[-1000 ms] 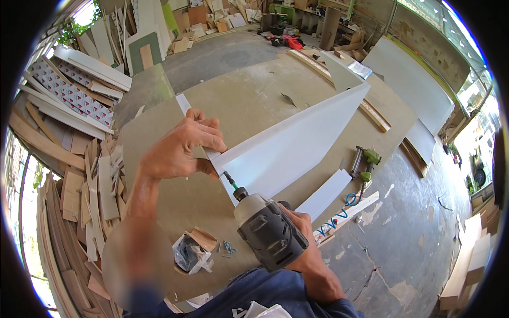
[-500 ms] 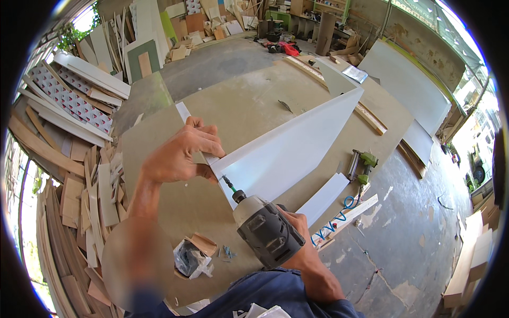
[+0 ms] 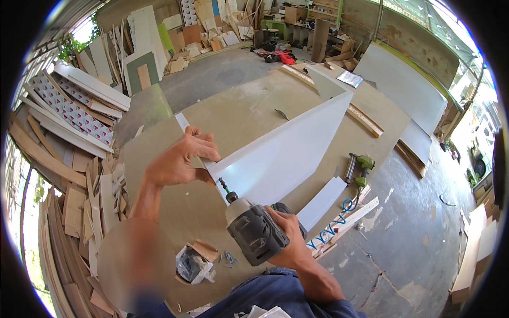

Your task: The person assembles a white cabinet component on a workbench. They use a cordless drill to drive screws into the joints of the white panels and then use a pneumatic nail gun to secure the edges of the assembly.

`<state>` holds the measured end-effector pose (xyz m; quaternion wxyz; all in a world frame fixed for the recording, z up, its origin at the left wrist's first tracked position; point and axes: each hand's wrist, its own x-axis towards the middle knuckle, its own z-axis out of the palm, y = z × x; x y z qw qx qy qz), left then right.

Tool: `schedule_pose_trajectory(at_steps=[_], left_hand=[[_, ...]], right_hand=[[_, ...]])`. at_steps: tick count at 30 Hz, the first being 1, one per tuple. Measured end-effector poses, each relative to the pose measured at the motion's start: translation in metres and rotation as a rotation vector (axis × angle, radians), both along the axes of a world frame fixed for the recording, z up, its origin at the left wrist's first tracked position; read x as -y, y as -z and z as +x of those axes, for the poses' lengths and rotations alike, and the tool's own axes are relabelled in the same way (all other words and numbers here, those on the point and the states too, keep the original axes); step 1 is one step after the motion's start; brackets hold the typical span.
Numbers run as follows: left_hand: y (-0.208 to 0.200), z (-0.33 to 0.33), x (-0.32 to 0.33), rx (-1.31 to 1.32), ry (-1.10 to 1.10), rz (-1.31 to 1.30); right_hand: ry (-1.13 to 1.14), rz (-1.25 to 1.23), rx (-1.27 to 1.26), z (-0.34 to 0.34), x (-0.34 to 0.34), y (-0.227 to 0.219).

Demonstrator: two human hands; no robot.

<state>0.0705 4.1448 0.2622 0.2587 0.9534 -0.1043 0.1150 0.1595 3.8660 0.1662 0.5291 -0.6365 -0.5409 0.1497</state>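
The left hand [image 3: 183, 163] is partly curled, thumb and fingers pinching the white panel assembly [image 3: 289, 151] at its near corner. The right hand [image 3: 289, 236] is closed around the handle of the power driver [image 3: 257, 233]; its bit [image 3: 224, 185] points at that corner. The assembly stands on the counter [image 3: 233, 108]. Loose screws [image 3: 229, 258] lie beside a plastic bag [image 3: 192, 265].

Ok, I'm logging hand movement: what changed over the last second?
The right hand swung the power driver slightly leftward; the view shifted a little. Nothing was gripped or released. The left hand stayed at the near corner of the white panel, and the screws still lie beside the plastic bag.
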Motion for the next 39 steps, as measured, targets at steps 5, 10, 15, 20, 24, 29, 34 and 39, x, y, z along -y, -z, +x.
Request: schedule_pose_trajectory(at_steps=[5,10,15,20,24,29,34,39], left_hand=[[-0.002,0.001,0.000,0.009,0.028,0.004],[-0.003,-0.003,0.004,0.123,-0.011,0.091],[0.032,0.005,0.002,0.349,-0.091,0.078],[0.030,0.001,0.014,0.363,-0.131,0.072],[0.028,-0.002,0.021,0.408,-0.127,0.066],[0.032,-0.006,0.019,0.386,-0.139,0.093],[0.040,-0.004,0.018,0.422,-0.168,0.095],[0.040,-0.006,0.020,0.426,-0.181,0.123]], right_hand=[[0.027,0.115,0.033,0.002,0.005,0.007],[0.033,0.030,-0.015,0.004,0.026,0.015],[0.083,-0.065,-0.079,0.013,0.051,0.057],[0.163,-0.044,-0.027,0.012,0.070,0.084],[0.193,-0.093,0.070,0.017,0.080,0.106],[0.189,-0.138,0.022,0.019,0.085,0.109],[0.213,-0.064,0.017,0.017,0.083,0.124],[0.220,-0.113,0.028,0.015,0.082,0.129]])
